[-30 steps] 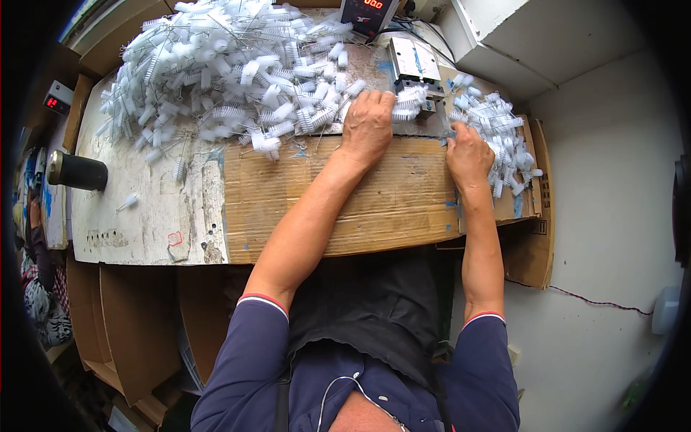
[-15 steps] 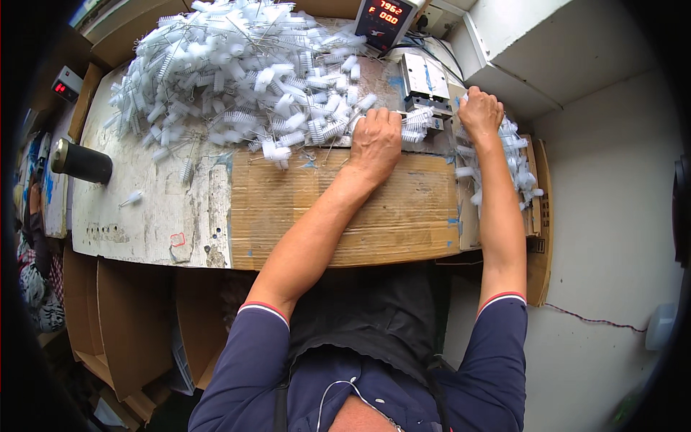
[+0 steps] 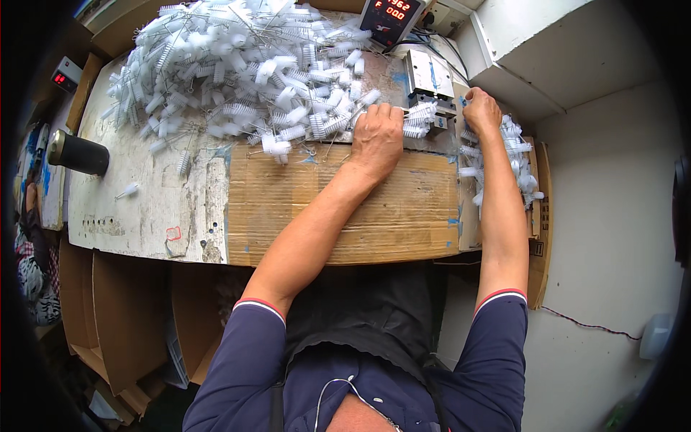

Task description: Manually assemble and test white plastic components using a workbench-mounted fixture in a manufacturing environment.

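Note:
My left hand [image 3: 377, 141] is closed at the front of the brush pile, fingers curled over. Small white bristle brushes [image 3: 419, 119] on wire stems stick out from its right side, their stems running back into the fingers. My right hand [image 3: 483, 112] is closed in a pinch beside the right side of a small metal machine [image 3: 430, 75]; what its fingertips hold, if anything, is hidden. A large heap of white wire-stemmed brushes [image 3: 223, 72] covers the back of the table. More brushes [image 3: 512, 147] lie in a cardboard box under my right forearm.
A flattened cardboard sheet [image 3: 309, 209] covers the table front. A black cylinder [image 3: 80, 154] and one loose brush [image 3: 127, 191] lie at left. Behind the machine stands a box with a red digital display [image 3: 389, 21] and cables. Open cartons [image 3: 129, 317] stand below the table.
My right hand has turned slightly, its fingertips now in a pinch by the machine. My left hand stays nearly in place with the brushes. The whole view has shifted a little.

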Available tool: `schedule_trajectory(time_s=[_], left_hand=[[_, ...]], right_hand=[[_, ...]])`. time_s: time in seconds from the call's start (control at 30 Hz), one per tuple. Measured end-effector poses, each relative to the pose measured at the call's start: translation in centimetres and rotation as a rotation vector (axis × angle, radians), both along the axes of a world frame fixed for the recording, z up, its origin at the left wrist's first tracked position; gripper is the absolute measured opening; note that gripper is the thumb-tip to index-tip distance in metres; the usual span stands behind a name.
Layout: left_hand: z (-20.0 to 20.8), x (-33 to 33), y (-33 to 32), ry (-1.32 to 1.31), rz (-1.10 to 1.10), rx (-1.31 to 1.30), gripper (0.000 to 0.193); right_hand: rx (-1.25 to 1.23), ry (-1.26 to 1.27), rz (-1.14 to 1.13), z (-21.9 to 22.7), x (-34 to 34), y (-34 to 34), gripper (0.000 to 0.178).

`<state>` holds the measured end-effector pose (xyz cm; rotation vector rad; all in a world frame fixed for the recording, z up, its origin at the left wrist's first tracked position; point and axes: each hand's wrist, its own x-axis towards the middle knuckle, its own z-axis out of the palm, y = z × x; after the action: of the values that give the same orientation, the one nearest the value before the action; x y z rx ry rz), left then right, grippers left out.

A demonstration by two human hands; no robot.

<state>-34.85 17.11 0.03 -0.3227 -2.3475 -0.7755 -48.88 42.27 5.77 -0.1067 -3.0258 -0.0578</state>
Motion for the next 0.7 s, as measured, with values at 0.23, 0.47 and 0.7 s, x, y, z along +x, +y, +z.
schedule_trajectory(time_s=[0.23,0.47,0.7], left_hand=[[0.5,0.1,0.1,-0.084,0.004,0.247,0.014],[-0.6,-0.6,-0.3,-0.079,0.053,0.361,0.032],[-0.9,-0.9,-0.5,-0.179,0.049,0.516,0.017]], right_hand=[[-0.345,0.399,-0.015,1.1,2.1,-0.4,0.034],[-0.661,0.501,0.133,1.5,12.4,-4.6,0.015],[-0.799,0.286,0.107,-1.0,18.8,-8.4,0.022]])
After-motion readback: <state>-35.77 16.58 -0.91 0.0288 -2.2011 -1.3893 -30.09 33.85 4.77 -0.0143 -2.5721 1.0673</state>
